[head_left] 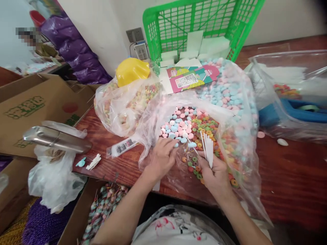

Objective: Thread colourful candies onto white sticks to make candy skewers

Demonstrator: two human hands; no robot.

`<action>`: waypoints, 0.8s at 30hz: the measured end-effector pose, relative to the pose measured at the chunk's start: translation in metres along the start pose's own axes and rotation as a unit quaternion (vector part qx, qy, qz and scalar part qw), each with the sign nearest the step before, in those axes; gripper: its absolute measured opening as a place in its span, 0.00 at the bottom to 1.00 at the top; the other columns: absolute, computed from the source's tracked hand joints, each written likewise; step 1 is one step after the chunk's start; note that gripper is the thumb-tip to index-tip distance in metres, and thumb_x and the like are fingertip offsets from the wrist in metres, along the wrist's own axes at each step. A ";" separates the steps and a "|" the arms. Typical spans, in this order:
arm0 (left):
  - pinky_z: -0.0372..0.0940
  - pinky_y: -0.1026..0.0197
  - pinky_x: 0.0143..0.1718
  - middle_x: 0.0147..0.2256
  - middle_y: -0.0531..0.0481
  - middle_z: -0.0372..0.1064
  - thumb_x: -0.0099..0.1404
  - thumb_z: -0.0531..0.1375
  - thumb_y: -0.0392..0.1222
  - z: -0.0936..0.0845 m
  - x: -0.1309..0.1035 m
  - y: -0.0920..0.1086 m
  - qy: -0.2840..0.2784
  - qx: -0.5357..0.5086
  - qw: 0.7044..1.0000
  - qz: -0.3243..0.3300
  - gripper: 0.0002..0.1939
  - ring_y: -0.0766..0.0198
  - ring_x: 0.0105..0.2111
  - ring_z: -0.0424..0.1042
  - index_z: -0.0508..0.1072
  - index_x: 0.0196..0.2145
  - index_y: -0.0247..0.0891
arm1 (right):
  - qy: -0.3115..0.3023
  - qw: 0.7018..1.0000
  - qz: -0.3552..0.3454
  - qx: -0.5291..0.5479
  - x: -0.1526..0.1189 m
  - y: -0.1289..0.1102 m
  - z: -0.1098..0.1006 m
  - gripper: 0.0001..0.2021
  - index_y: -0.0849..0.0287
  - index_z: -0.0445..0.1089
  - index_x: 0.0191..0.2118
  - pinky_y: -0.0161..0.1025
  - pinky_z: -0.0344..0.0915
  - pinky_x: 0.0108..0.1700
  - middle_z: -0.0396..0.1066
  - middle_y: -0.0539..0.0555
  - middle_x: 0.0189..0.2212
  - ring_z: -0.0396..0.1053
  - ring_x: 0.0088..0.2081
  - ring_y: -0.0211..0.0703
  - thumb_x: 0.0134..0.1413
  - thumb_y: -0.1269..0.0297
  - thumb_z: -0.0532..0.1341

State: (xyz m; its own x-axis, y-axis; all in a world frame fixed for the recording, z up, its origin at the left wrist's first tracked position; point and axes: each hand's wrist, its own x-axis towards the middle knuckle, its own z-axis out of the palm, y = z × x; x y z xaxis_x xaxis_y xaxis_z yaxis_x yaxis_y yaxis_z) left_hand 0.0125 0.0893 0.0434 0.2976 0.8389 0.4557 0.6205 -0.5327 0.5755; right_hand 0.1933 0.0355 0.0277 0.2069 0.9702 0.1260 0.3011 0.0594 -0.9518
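You cannot tell whether your left hand (pixel 162 158) pinches anything, as its fingertips are too indistinct. The lower ends of the white sticks (pixel 209 149) vanish inside your right hand (pixel 217 173). Print on the carton label (pixel 188 80) and the small sachet (pixel 124 147) is too tiny for you to read. The green basket (pixel 163 8) leaves your view at the top, the clear bin (pixel 293 54) at right, the cardboard box (pixel 38 105) at left. Your left forearm (pixel 127 207) covers some of the colored balls (pixel 107 200) below.

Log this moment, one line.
left hand: at near edge of pink-and-blue round candies | right hand: gripping thin white sticks | alongside candies: multicoloured ring-shaped pieces
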 end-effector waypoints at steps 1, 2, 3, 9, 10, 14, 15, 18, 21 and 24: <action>0.67 0.50 0.46 0.42 0.42 0.75 0.64 0.59 0.34 -0.002 0.003 -0.008 -0.027 0.057 0.998 0.016 0.11 0.55 0.43 0.70 0.76 0.43 0.36 | -0.005 1.000 0.008 0.001 0.001 0.002 -0.002 0.12 0.61 0.74 0.39 0.33 0.60 0.22 0.65 0.47 0.19 0.61 0.19 0.36 0.58 0.60 0.57; 0.67 0.50 0.46 0.41 0.41 0.74 0.63 0.59 0.32 -0.002 0.006 -0.015 -0.058 0.105 0.992 0.028 0.10 0.55 0.42 0.70 0.76 0.41 0.35 | -0.009 1.000 0.014 0.003 0.002 0.004 -0.004 0.12 0.61 0.74 0.39 0.32 0.59 0.22 0.65 0.47 0.19 0.61 0.19 0.36 0.58 0.60 0.57; 0.67 0.51 0.45 0.40 0.41 0.74 0.63 0.58 0.31 -0.002 0.009 -0.019 -0.090 0.142 0.985 0.038 0.08 0.55 0.41 0.69 0.76 0.39 0.34 | -0.015 1.000 0.018 0.003 0.002 0.006 -0.005 0.12 0.61 0.74 0.40 0.32 0.59 0.22 0.64 0.47 0.19 0.61 0.20 0.36 0.59 0.59 0.57; 0.65 0.51 0.43 0.33 0.44 0.71 0.65 0.56 0.34 0.006 0.019 -0.013 -0.148 0.243 0.957 0.065 0.08 0.55 0.38 0.65 0.73 0.29 0.35 | -0.060 0.998 0.017 0.000 -0.008 0.017 -0.009 0.12 0.61 0.73 0.38 0.32 0.59 0.23 0.63 0.47 0.19 0.60 0.21 0.36 0.59 0.59 0.57; 0.65 0.51 0.43 0.33 0.44 0.71 0.64 0.57 0.35 0.007 0.019 -0.011 -0.150 0.246 0.955 0.066 0.08 0.55 0.38 0.65 0.73 0.28 0.35 | -0.060 0.998 0.020 0.008 -0.009 0.018 -0.010 0.12 0.61 0.73 0.38 0.32 0.59 0.23 0.63 0.46 0.19 0.60 0.21 0.36 0.59 0.59 0.57; 0.65 0.52 0.41 0.30 0.44 0.71 0.59 0.57 0.30 0.012 0.019 -0.006 -0.153 0.164 0.973 0.050 0.06 0.54 0.38 0.67 0.75 0.30 0.34 | -0.041 0.998 0.031 0.039 -0.013 0.021 -0.018 0.11 0.61 0.73 0.40 0.31 0.59 0.22 0.63 0.46 0.19 0.60 0.20 0.35 0.59 0.58 0.58; 0.66 0.53 0.39 0.30 0.44 0.72 0.58 0.57 0.30 0.012 0.019 -0.005 -0.133 0.100 0.986 0.017 0.08 0.55 0.37 0.68 0.76 0.35 0.33 | -0.038 0.998 0.030 0.043 -0.014 0.021 -0.019 0.11 0.61 0.73 0.40 0.31 0.59 0.21 0.63 0.46 0.19 0.60 0.19 0.34 0.59 0.58 0.59; 0.67 0.58 0.33 0.34 0.46 0.74 0.60 0.59 0.36 0.010 0.018 0.001 -0.048 -0.196 0.966 -0.163 0.17 0.61 0.32 0.70 0.74 0.48 0.33 | -0.043 0.998 0.013 0.042 -0.016 0.021 -0.023 0.11 0.60 0.73 0.41 0.30 0.58 0.21 0.62 0.45 0.19 0.59 0.19 0.34 0.60 0.60 0.59; 0.67 0.63 0.29 0.31 0.49 0.75 0.58 0.64 0.42 0.003 0.019 0.014 -0.027 -0.473 0.826 -0.305 0.17 0.65 0.28 0.72 0.77 0.45 0.36 | -0.072 0.997 -0.026 0.014 -0.016 0.016 -0.023 0.09 0.60 0.73 0.40 0.31 0.58 0.22 0.62 0.45 0.19 0.59 0.20 0.34 0.61 0.62 0.57; 0.67 0.64 0.28 0.28 0.50 0.74 0.54 0.68 0.43 -0.003 0.017 0.026 -0.027 -0.579 0.743 -0.335 0.16 0.66 0.27 0.72 0.79 0.41 0.36 | -0.100 0.992 -0.073 -0.022 -0.014 0.007 -0.021 0.09 0.59 0.73 0.36 0.31 0.56 0.23 0.60 0.45 0.19 0.58 0.20 0.34 0.61 0.67 0.55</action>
State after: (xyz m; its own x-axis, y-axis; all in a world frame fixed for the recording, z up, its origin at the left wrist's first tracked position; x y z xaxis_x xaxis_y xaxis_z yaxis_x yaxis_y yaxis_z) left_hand 0.0313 0.0892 0.0676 0.2523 0.9455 -0.2060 -0.3881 0.2939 0.8735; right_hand 0.2123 0.0175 0.0254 -0.0302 0.9793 0.2000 0.3558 0.1975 -0.9135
